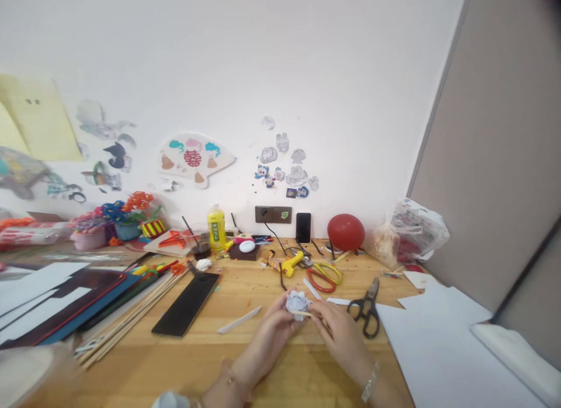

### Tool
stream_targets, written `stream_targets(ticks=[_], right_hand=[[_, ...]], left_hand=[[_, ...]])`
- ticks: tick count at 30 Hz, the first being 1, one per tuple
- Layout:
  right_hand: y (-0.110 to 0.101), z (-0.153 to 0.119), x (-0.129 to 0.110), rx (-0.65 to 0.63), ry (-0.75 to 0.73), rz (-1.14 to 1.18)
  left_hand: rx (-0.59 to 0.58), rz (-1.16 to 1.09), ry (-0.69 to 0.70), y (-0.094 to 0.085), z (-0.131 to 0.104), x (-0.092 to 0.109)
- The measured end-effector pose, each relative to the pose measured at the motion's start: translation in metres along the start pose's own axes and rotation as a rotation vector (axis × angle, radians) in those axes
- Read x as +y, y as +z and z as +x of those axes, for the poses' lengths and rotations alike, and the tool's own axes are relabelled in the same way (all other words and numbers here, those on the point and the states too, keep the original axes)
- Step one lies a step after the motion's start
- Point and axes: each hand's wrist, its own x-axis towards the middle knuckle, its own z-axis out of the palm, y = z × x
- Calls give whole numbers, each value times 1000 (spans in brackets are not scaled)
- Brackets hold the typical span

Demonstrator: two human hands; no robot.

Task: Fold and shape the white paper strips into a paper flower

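Observation:
Above the wooden table, my left hand [272, 331] is closed around a white paper flower [298, 301] with curled, layered petals. My right hand [340, 327] pinches a thin pale stick [301, 313], whose length lies against the flower's near side. Both hands meet at the flower, and some of my fingertips are hidden behind it. Left of my hands lies a folded white paper strip [239, 320]. Just beyond them is another paper strip [311, 288]. Black scissors [367, 308] rest to the right of my right hand.
A black tablet [186, 306] and long wooden sticks [131, 317] lie at left. Behind my hands are a yellow glue gun [292, 263] and red-handled scissors [321, 281]. A yellow bottle [216, 228] and red balloon [346, 232] stand by the wall. White paper sheets [442, 343] cover the right.

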Motion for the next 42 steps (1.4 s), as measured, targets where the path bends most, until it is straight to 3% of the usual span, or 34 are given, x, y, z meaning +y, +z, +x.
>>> stream_targets(ticks=[12,21,28,42], right_hand=[[0,-1,-5,79,-83,-78],[2,-2,-5,188,-133,-162],[-2,-2,-9,112,-123,-194],[-1,1,-13,111,140,92]], left_hand=[[-38,-94,-11,5,-1,-4],[11,-126,-83,5,-1,-7],[22,-65,-74,7,-4,-8],[133,99,-1,12,-3,-14]])
